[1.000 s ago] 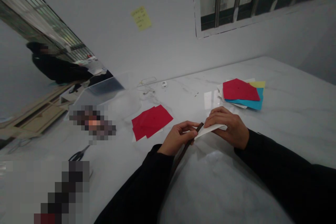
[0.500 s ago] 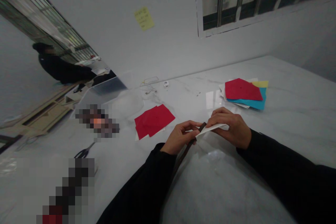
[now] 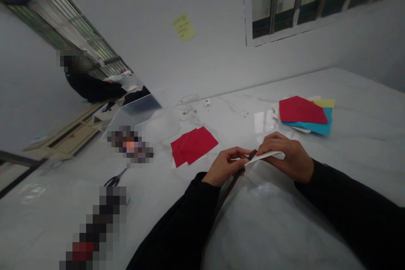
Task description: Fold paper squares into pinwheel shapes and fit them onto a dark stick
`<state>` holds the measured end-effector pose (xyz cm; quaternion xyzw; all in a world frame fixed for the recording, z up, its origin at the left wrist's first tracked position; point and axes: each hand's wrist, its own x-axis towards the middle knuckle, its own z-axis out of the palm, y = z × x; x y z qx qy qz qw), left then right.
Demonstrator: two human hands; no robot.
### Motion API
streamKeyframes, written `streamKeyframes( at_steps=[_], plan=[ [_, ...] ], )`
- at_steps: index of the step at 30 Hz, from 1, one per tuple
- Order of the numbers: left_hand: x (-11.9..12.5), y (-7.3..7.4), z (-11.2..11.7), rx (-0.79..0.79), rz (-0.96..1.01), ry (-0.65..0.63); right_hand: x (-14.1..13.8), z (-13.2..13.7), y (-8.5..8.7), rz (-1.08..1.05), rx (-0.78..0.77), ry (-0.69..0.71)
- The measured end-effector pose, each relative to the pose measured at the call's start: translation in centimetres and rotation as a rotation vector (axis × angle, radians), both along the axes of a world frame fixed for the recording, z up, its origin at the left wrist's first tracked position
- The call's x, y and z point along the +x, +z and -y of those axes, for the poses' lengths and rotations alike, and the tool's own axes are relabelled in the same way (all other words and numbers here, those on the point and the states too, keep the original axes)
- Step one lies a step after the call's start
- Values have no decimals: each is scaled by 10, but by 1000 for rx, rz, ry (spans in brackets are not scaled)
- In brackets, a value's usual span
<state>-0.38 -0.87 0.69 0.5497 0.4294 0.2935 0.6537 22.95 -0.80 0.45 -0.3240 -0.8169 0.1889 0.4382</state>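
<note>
Over the table's near part, my left hand (image 3: 225,165) pinches a long dark brown strip (image 3: 230,189), whose short end sticks up past the fingers. The strip runs down beside my left sleeve, where its lower part is hidden; whether it is a strap or a stick I cannot tell. A folded white sheet (image 3: 263,157), thin and paper-like, meets the strip at my left fingertips. My right hand (image 3: 289,155) is closed on that sheet, fingers on top and thumb below. Two overlapping red pieces (image 3: 198,144) with white beneath lie to the left of my hands.
Red, blue, yellow and white sheets form a stack (image 3: 302,109) at the right back. Scissors (image 3: 113,180) lie at the left, near blurred-out items. A cable (image 3: 189,100) and small white box (image 3: 207,102) rest by the wall. Another person (image 3: 91,86) sits far left.
The view has swung slightly left, so everything appears further right. Both hands keep nearly the same grip on the brown strip and the white sheet.
</note>
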Motion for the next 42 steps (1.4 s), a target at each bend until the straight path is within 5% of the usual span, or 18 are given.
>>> streamKeyframes(
  at_steps=[25, 33, 42],
  plan=[
    [2, 2, 8, -5, 111, -38, 4, 3, -9, 7, -67, 11],
    [1, -6, 5, -13, 92, -21, 1, 7, -7, -26, -349, -91],
    [-2, -7, 4, 23, 101, -65, 3, 3, -9, -104, -640, -38]
  ],
)
